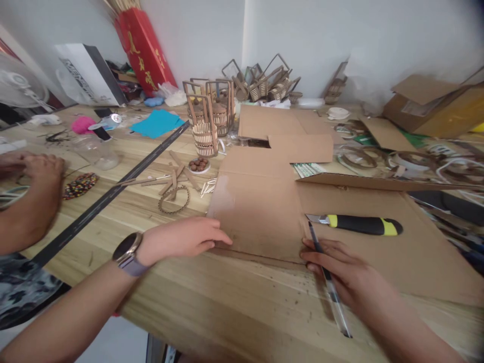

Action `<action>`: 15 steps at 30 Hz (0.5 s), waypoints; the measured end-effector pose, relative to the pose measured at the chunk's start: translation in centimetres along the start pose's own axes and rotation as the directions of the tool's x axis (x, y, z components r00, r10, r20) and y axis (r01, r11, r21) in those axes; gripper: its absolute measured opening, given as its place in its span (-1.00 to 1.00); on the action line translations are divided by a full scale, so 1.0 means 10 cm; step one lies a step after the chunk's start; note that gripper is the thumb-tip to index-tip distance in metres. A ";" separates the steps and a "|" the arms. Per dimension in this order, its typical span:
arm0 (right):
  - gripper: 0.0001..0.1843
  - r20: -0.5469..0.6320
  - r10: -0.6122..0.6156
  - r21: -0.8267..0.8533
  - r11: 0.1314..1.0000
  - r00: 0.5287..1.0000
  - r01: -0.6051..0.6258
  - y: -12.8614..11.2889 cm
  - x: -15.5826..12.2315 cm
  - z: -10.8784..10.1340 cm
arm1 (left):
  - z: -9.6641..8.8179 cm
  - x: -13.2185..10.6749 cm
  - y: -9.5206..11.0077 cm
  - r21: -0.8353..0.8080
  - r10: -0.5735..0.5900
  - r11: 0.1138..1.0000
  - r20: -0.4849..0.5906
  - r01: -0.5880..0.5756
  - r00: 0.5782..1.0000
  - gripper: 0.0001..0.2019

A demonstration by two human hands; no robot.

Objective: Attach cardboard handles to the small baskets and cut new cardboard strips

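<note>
A flattened brown cardboard sheet (260, 201) lies on the wooden table (227, 302). My left hand (181, 239), with a watch on its wrist, rests flat on the table, its outstretched fingers touching the cardboard's near left corner. My right hand (340, 275) is closed around a clear-barrelled pen (328, 282), with the pen's tip on the cardboard near its front edge. A black and yellow utility knife (359, 224) lies on the cardboard just beyond my right hand.
Another person's hands (34, 174) work at the far left beside a beaded band (80, 184). A long black ruler (113, 189) crosses the table diagonally. Wooden lattice models (209, 118), wood pieces, a blue sheet (157, 123) and open boxes (427, 103) crowd the back.
</note>
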State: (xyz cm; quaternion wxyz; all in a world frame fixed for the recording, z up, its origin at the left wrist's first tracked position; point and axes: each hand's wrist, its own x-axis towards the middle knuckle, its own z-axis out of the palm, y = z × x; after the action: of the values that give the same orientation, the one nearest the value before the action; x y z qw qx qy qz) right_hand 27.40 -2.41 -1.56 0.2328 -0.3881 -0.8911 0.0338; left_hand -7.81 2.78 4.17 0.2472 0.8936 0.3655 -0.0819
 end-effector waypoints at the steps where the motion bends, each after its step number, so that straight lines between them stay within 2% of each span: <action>1: -0.78 -0.002 -0.002 -0.001 1.000 1.000 0.002 0.01 -0.01 0.01 | -0.04 0.05 0.02 0.047 0.007 0.999 0.032 -0.009 0.999 -0.54; 3: -0.77 0.000 0.002 0.004 1.000 1.000 -0.002 0.02 -0.02 0.03 | -0.12 0.17 0.04 0.113 0.029 0.993 0.093 -0.039 0.995 -0.46; 9: -0.76 0.025 0.038 0.044 0.998 0.999 -0.039 0.07 -0.06 0.07 | -0.28 0.45 0.10 0.139 0.059 0.985 0.271 -0.099 0.961 -0.27; 12: -0.76 0.006 0.031 0.064 0.997 0.999 -0.032 0.09 -0.06 0.06 | -0.30 0.55 0.09 0.084 0.065 0.992 0.334 -0.098 0.940 -0.19; 15: -0.69 -0.030 0.113 0.078 0.991 0.993 -0.111 0.04 -0.03 -0.01 | -0.30 0.61 0.04 -0.002 0.109 0.993 0.348 -0.115 0.931 -0.16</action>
State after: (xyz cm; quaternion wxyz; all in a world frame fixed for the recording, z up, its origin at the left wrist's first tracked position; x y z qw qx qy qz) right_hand 27.91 -2.40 -1.65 0.2605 -0.4289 -0.8618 0.0739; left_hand -3.28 7.75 4.90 0.3036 0.8868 0.2638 -0.2274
